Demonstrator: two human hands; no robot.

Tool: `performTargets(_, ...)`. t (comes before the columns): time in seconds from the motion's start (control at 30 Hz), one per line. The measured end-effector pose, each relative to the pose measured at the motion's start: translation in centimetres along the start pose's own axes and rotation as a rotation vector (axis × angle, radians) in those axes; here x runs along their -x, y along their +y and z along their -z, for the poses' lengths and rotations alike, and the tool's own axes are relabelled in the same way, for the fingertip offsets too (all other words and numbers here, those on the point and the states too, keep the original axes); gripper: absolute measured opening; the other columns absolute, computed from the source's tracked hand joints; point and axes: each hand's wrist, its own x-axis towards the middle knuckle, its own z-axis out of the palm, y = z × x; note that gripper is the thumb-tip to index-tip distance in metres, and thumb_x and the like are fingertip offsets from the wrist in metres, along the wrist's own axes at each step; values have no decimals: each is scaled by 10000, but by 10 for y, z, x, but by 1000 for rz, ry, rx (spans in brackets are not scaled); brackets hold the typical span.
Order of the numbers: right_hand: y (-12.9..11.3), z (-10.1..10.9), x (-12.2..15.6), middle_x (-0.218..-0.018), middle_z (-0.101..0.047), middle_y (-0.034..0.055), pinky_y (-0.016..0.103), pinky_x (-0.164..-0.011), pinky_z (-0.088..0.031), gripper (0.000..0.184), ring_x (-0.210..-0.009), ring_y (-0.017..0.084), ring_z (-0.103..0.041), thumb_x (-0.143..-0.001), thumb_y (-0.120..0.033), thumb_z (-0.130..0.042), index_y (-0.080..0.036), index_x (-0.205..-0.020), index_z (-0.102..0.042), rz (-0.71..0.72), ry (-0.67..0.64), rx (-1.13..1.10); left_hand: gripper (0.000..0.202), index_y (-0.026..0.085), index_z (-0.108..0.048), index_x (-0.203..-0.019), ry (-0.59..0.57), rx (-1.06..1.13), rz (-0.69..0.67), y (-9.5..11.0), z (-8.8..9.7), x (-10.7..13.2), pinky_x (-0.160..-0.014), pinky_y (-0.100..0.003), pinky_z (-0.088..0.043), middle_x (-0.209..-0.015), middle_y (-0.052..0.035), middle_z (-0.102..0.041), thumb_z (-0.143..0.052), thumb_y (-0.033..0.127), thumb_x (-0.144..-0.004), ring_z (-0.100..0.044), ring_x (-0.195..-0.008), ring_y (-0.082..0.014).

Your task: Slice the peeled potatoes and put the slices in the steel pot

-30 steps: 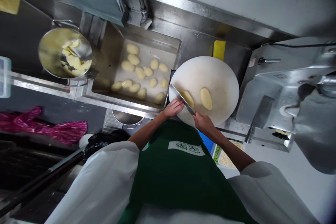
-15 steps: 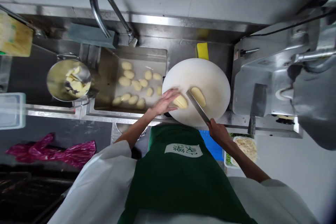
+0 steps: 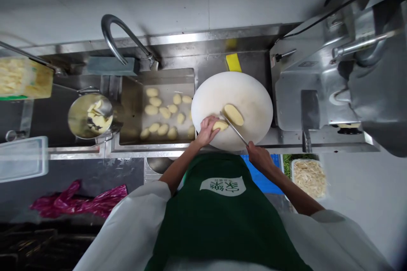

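Note:
On the round white cutting board (image 3: 251, 93) my left hand (image 3: 207, 130) grips a peeled potato (image 3: 220, 125), its fingers curled over the left end. My right hand (image 3: 257, 157) is closed around the handle of a kitchen knife (image 3: 234, 128). The blade slants up and left, its tip end beside the right end of the held potato; I cannot tell whether it touches. Just beyond the blade lies a larger potato piece (image 3: 234, 114), pale face up, with no hand on it.
Left of the board, a sink (image 3: 127, 114) holds several peeled potatoes under a curved faucet (image 3: 111, 38). A metal pot (image 3: 74, 118) contains potato slices. A yellow sponge (image 3: 233, 62) lies behind the board. A cleaver (image 3: 310, 112) rests at right, near a tub of pale shreds (image 3: 308, 178).
My left hand has gone from lying flat by the potato to gripping it. The knife has turned more edge-on and its blade has come to the held potato. The whole view has shifted slightly.

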Motion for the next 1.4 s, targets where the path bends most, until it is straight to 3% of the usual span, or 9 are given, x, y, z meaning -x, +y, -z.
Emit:
performTargets(0.07,-3,5,2,-802,-669,106,273,-624,-342,234,-759,221,-666,-983,-275,-243,-151,-1042,-432,-2,-11,9,421,203,-426,-1326,24,9,-25,-2,-2,2,-1053,-432,-339,-1290,-129,-430,-408,410,-960,-388,-1244,-247)
performTargets(0.2,-12,15,18,-794,-668,103,272,-599,-306,265,-731,215,-662,-992,-302,-205,-161,-1008,-429,10,29,-7,276,172,-530,-1118,379,7,59,-14,-5,13,-983,-423,-396,-1092,-115,-533,-377,351,-973,-470,-1119,-222)
performTargets(0.27,-20,18,28,-778,-666,90,274,-583,-279,261,-713,214,-658,-992,-304,-203,-167,-993,-426,31,25,-36,220,171,-554,-1005,461,-28,50,-18,-9,16,-953,-430,-403,-993,-98,-560,-387,309,-967,-494,-1045,-217)
performTargets(0.5,-45,16,40,-769,-662,68,277,-555,-217,227,-688,200,-646,-993,-302,-226,-175,-1013,-412,38,-56,-104,177,171,-583,-980,244,-76,-96,-15,-22,3,-922,-416,-407,-1029,-99,-586,-429,248,-939,-480,-1011,-215)
performTargets(1.07,-50,0,2,-844,-663,115,270,-590,-269,194,-766,204,-639,-978,-269,-294,-154,-1044,-436,-17,-156,-109,180,176,-587,-992,233,-49,-135,-19,-28,4,-903,-421,-411,-1051,-104,-586,-439,266,-940,-490,-989,-213)
performTargets(1.17,-40,12,13,-822,-665,106,274,-583,-253,227,-734,201,-631,-983,-307,-269,-165,-1026,-442,2,-91,-116,178,182,-576,-915,356,19,-82,-13,-5,0,-873,-398,-427,-975,-87,-583,-450,304,-942,-506,-953,-201)
performTargets(1.3,-30,26,35,-788,-670,83,282,-562,-228,255,-699,196,-633,-985,-328,-244,-174,-1035,-442,36,-43,-130,199,195,-515,-934,814,176,148,-4,67,-43,-810,-342,-450,-895,-37,-528,-387,342,-976,-521,-878,-160)
performTargets(1.33,-31,28,38,-789,-671,77,282,-559,-228,250,-696,194,-634,-982,-334,-254,-179,-1034,-444,64,-59,-121,198,193,-512,-952,850,191,141,0,83,-61,-801,-329,-455,-906,-33,-526,-387,345,-977,-521,-876,-150)
performTargets(1.4,-36,29,37,-799,-671,76,278,-562,-244,238,-711,192,-636,-978,-334,-275,-184,-1026,-453,137,-92,-83,199,174,-538,-974,605,182,-8,10,99,-101,-834,-324,-465,-950,-36,-553,-436,345,-961,-534,-908,-144)
